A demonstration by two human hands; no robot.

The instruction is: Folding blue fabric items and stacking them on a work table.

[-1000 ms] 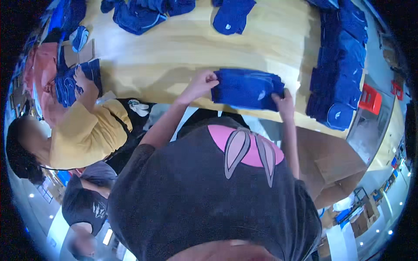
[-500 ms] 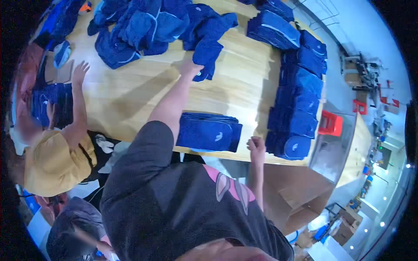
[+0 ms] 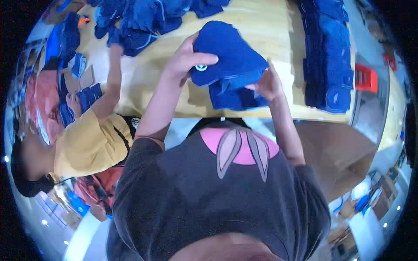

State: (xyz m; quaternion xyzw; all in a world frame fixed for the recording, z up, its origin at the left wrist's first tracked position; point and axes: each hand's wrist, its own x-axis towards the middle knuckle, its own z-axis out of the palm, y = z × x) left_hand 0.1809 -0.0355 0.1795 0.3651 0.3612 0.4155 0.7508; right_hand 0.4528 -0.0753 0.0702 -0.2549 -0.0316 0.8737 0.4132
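Observation:
A navy cloth piece (image 3: 230,56) with a small round white emblem is held up between my two hands over the table. My left hand (image 3: 185,61) is closed on its left side, thumb lying across the top beside the emblem. At its lower right edge, my right hand (image 3: 269,82) pinches the cloth, some fingers hidden beneath it. Partly covered by the held piece, a small stack of folded navy cloth pieces (image 3: 239,101) lies near the table's front edge. What the cloth piece is exactly, I cannot tell.
Long stacks of folded navy pieces (image 3: 328,56) line the table's right side. A loose navy heap (image 3: 146,19) lies at the far left. A co-worker in a yellow top (image 3: 93,143) reaches into it. A brown cardboard box (image 3: 333,156) and a red stool (image 3: 365,78) stand at right.
My left hand has brought the navy piece from the heap towards me. My right hand has moved up from the table's front edge and taken its other side. The view has shifted.

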